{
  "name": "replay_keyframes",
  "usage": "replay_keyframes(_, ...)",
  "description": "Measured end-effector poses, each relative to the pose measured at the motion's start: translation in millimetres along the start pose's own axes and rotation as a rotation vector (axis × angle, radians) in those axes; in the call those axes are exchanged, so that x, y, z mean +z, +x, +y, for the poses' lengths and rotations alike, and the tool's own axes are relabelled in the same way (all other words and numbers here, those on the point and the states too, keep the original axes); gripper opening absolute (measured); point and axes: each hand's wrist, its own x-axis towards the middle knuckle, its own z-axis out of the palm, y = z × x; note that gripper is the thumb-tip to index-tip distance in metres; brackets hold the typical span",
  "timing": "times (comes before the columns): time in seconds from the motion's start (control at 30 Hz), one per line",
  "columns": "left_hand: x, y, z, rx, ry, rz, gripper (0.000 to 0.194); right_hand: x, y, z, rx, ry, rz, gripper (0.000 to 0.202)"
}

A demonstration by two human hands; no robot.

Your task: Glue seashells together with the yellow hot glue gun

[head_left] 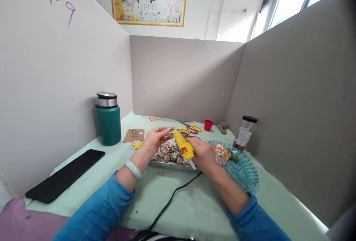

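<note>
My right hand is wrapped round a yellow hot glue gun, with a glue stick jutting from its back end. The nozzle points up and away, close to the fingertips of my left hand. Those fingers are pinched together at the nozzle; whatever they hold is too small to make out. Below both hands lies a metal tray filled with small seashells. A black cord runs across the cloth toward my body.
A blue scalloped plate with shell pieces is at right, beside a clear jar. Scissors and a red cup lie behind the tray. A green bottle, a black pad and a brown card stand left. Grey partitions enclose the table.
</note>
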Motion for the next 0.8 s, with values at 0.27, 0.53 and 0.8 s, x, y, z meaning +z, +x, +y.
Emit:
replay_keyframes(0.27,-1.9,2.4,-1.1,0.017,0.005,0.013,0.022,0.5,-0.2,-0.2,0.005,-0.005,-0.033,0.031)
replay_keyframes(0.53,-0.5,-0.3,1.5,0.006,0.002,0.018,0.021,0.4,-0.8,-0.2,0.031,-0.001,-0.038,0.029)
replay_keyframes(0.8,-0.1,-0.4,1.8,0.033,0.013,0.018,0.023,-0.1,0.1,-2.0,0.017,-0.002,-0.044,0.03)
